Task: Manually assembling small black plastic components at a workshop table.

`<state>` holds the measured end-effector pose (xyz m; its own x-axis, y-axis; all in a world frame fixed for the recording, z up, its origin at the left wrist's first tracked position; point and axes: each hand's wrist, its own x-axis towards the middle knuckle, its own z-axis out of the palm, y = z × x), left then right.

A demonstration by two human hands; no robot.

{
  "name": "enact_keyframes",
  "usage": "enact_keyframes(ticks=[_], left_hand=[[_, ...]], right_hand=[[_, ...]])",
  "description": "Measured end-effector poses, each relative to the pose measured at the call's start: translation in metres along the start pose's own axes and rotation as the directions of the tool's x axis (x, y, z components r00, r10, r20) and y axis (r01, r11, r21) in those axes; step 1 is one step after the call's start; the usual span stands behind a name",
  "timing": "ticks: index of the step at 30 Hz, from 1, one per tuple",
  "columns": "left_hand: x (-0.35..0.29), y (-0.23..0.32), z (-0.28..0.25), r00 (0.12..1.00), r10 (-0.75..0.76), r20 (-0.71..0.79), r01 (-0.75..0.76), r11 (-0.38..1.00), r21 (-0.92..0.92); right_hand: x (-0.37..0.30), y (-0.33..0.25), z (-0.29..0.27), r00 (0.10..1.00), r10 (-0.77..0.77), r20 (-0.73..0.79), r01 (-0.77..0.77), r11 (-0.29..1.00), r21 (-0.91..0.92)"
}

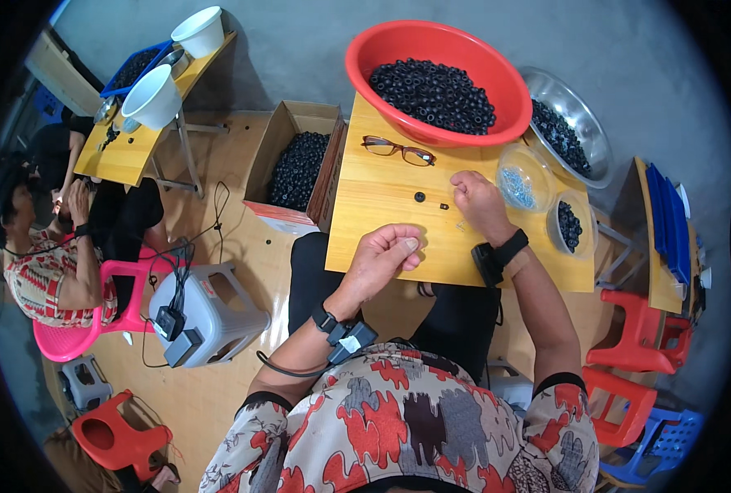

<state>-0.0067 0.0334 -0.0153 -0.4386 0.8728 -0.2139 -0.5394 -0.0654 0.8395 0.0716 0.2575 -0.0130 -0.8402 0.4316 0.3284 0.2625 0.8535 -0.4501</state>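
Your left hand [386, 256] curls loosely; I cannot tell if it holds anything. Beyond it, the black ring [419, 197] lies on the table [361, 218], where a careless brush could roll it away. Your right hand [479, 205] is curled tighter, contents hidden; swinging outward could tip the plastic bowl [536, 165].

Basin [447, 45] red, rings [431, 94] inside black. Tabletop [365, 205] yellow. Pieces [516, 189] in clear tub [523, 154] pale blue. Spectacles [398, 149] reddish-brown. Wearer's shirt [415, 411] cream, blotched red, grey, black.
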Motion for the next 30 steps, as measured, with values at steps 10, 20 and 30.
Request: enact_keyframes(ticks=[10, 20, 30], left_hand=[[-0.001, -0.002, -0.005, 0.999, 0.031, 0.032, -0.030, 0.999, -0.014], [-0.003, -0.004, -0.005, 0.997, 0.060, 0.052, -0.058, 0.997, -0.054], [-0.001, -0.008, -0.008, 0.993, 0.103, 0.051, -0.101, 0.994, -0.051]], right_hand=[[-0.008, -0.021, -0.025, 0.811, 0.275, 0.516, -0.579, 0.500, 0.644], [0.002, -0.044, 0.009, 0.991, 0.022, 0.132, -0.056, 0.964, 0.259], [0.000, -0.060, 0.006, 0.985, -0.066, 0.162, 0.060, 0.997, 0.046]])
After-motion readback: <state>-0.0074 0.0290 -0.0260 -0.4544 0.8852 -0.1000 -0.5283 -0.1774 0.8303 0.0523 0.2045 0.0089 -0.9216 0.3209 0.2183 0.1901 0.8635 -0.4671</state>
